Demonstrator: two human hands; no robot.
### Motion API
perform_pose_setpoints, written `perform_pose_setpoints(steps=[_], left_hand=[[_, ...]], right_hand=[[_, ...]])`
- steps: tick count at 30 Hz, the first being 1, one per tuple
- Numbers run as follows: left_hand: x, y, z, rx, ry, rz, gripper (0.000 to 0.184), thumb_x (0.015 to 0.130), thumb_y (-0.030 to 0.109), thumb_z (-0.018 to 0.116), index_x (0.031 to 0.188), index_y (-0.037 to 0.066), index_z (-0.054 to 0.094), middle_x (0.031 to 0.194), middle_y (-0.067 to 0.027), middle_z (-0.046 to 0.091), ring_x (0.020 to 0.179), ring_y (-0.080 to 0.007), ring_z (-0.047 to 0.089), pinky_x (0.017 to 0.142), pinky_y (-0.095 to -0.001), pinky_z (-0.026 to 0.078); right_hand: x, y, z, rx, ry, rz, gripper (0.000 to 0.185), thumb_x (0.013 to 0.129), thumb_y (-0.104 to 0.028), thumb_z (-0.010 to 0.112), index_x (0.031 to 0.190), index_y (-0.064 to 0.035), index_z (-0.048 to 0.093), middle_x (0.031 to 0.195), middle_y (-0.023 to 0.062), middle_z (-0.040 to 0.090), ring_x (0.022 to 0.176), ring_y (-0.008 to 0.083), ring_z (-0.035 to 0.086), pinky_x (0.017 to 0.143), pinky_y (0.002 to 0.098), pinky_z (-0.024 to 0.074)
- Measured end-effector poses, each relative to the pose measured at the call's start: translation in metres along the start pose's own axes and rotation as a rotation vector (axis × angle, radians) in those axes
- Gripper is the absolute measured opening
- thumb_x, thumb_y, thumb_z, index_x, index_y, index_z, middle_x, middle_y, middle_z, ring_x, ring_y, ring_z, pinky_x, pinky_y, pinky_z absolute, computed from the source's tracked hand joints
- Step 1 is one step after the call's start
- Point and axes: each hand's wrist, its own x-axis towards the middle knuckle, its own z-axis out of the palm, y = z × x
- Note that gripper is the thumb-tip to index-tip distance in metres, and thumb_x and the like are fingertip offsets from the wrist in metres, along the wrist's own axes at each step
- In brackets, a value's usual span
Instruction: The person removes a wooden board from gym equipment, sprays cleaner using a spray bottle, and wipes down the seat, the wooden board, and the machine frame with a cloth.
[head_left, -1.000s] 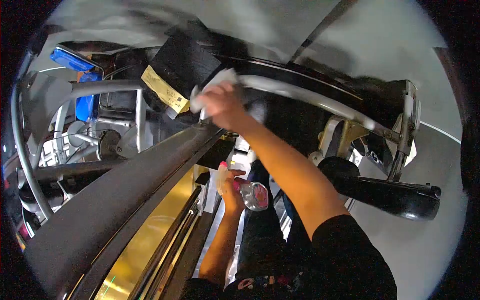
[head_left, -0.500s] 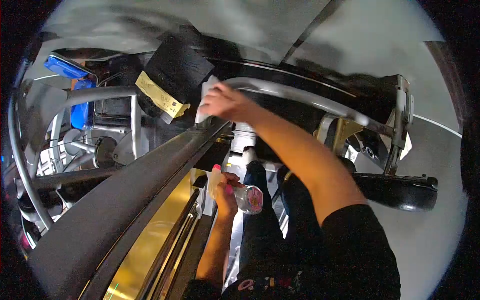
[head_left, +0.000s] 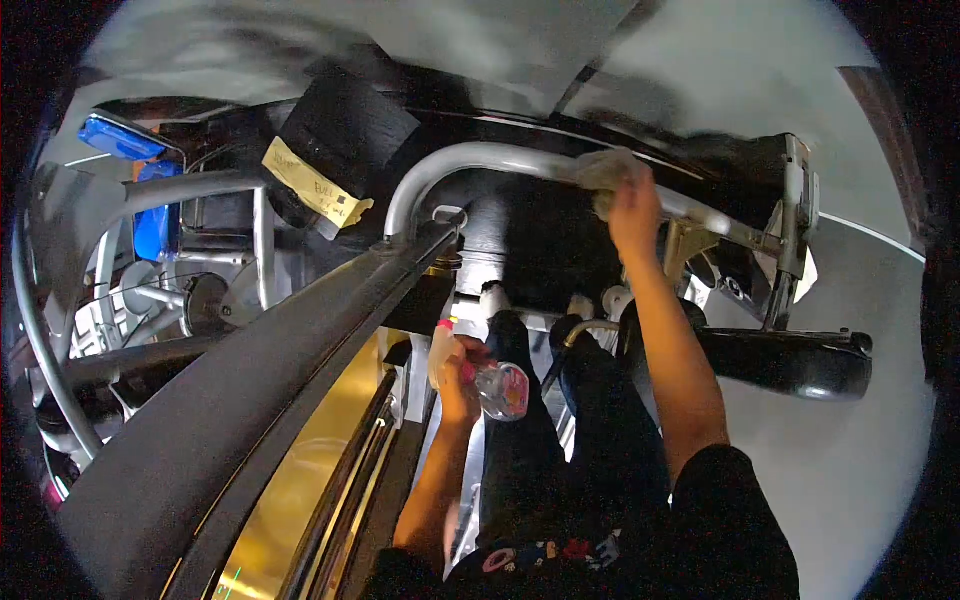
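Note:
My right hand [head_left: 636,215] presses a crumpled greyish cloth [head_left: 603,172] against a curved silver metal tube [head_left: 480,157], about midway along its length. Its fingers are closed over the cloth and slightly blurred. Lower down, my left hand [head_left: 458,385] is wrapped round a clear spray bottle [head_left: 502,390] with a pinkish label. The bottle lies tilted, its pale spray head with a red tip [head_left: 444,340] pointing up and left. Part of the bottle's neck is hidden by the fingers.
A long dark grey beam [head_left: 260,390] runs diagonally on the left and meets the tube. Yellow tape with handwriting [head_left: 316,187] sticks to a black panel [head_left: 348,125]. A black padded roller [head_left: 790,362] is at right; blue pads [head_left: 155,215] and gym frames stand at far left.
My right hand has slid the cloth rightward along the tube from its left bend. My left hand keeps the spray bottle in nearly the same place.

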Motion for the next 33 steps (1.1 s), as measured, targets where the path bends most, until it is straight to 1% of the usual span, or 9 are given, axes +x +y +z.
perform_pose_setpoints(steps=[4,10,16,21,24,26,29,30,33], left_hand=[[0.008,0.015,0.009,0.266,-0.036,0.054,0.064,0.085,0.065,0.046,0.095,0.003,0.056,0.088,-0.0084,0.055,0.075,-0.0194,0.057,0.067,-0.0326,0.049],[0.007,0.023,0.021,0.229,-0.061,0.099,0.038,0.091,0.038,0.051,0.094,0.001,0.056,0.087,-0.0091,0.059,0.071,-0.0161,0.060,0.065,-0.0305,0.048],[-0.013,0.041,0.015,0.357,-0.096,0.285,0.048,0.087,0.047,0.056,0.095,0.000,0.055,0.091,-0.0110,0.058,0.077,-0.0211,0.058,0.064,-0.0331,0.048],[-0.024,0.048,-0.004,0.355,-0.110,0.376,0.047,0.089,0.047,0.052,0.095,0.001,0.053,0.092,-0.0129,0.055,0.075,-0.0205,0.056,0.067,-0.0330,0.048],[-0.022,0.049,0.000,0.363,-0.160,0.414,0.040,0.090,0.040,0.054,0.096,0.000,0.052,0.092,-0.0148,0.056,0.074,-0.0206,0.058,0.067,-0.0329,0.048],[-0.022,0.048,0.005,0.439,-0.132,0.352,0.040,0.090,0.039,0.054,0.097,-0.001,0.054,0.091,-0.0136,0.058,0.074,-0.0194,0.058,0.066,-0.0325,0.048],[-0.019,0.041,0.012,0.423,-0.161,0.295,0.042,0.090,0.039,0.055,0.098,-0.003,0.056,0.088,-0.0121,0.060,0.074,-0.0182,0.060,0.066,-0.0312,0.049],[-0.018,0.040,0.016,0.439,-0.171,0.278,0.043,0.090,0.039,0.056,0.098,-0.003,0.056,0.088,-0.0118,0.060,0.074,-0.0181,0.061,0.067,-0.0309,0.049],[-0.013,0.046,0.036,0.539,-0.283,0.306,0.046,0.090,0.043,0.057,0.095,-0.003,0.059,0.089,-0.0117,0.062,0.076,-0.0187,0.062,0.066,-0.0303,0.049]], right_hand=[[-0.052,0.056,-0.018,0.322,0.317,0.446,0.046,0.099,-0.035,0.046,0.133,-0.0044,0.044,0.126,0.0159,0.055,0.110,0.0306,0.057,0.086,0.0430,0.0489],[-0.059,0.072,0.023,1.064,0.356,0.830,0.042,0.096,-0.033,0.051,0.129,-0.0078,0.048,0.123,0.0117,0.054,0.102,0.0245,0.058,0.072,0.0416,0.0538],[-0.067,-0.032,0.216,1.277,-0.326,0.690,0.039,0.096,-0.019,0.045,0.131,-0.0012,0.041,0.131,0.0146,0.047,0.121,0.0256,0.047,0.092,0.0481,0.0459],[-0.081,-0.107,0.165,0.929,-0.688,0.755,0.053,0.093,-0.036,0.051,0.132,-0.0012,0.041,0.127,0.0159,0.051,0.116,0.0235,0.051,0.088,0.0399,0.0461],[-0.102,-0.056,0.133,0.545,-1.154,0.239,0.044,0.094,-0.035,0.053,0.125,-0.0036,0.052,0.102,0.0123,0.065,0.094,0.0218,0.061,0.085,0.0346,0.0480],[-0.117,-0.008,0.111,0.639,-1.274,0.406,0.041,0.096,-0.033,0.052,0.128,-0.0069,0.053,0.105,0.0066,0.065,0.092,0.0165,0.062,0.084,0.0325,0.0491],[-0.135,0.059,0.053,1.030,-0.834,0.899,0.044,0.094,-0.036,0.056,0.130,-0.0107,0.051,0.107,0.0058,0.061,0.094,0.0176,0.060,0.084,0.0309,0.0474],[-0.150,0.102,0.047,0.393,-0.565,0.667,0.047,0.094,-0.038,0.054,0.132,-0.0116,0.047,0.114,0.0082,0.059,0.102,0.0209,0.059,0.089,0.0357,0.0470],[-0.115,0.115,-0.032,1.015,0.088,0.805,0.042,0.096,-0.037,0.051,0.127,-0.0101,0.048,0.119,0.0094,0.057,0.106,0.0246,0.058,0.092,0.0423,0.0470]])
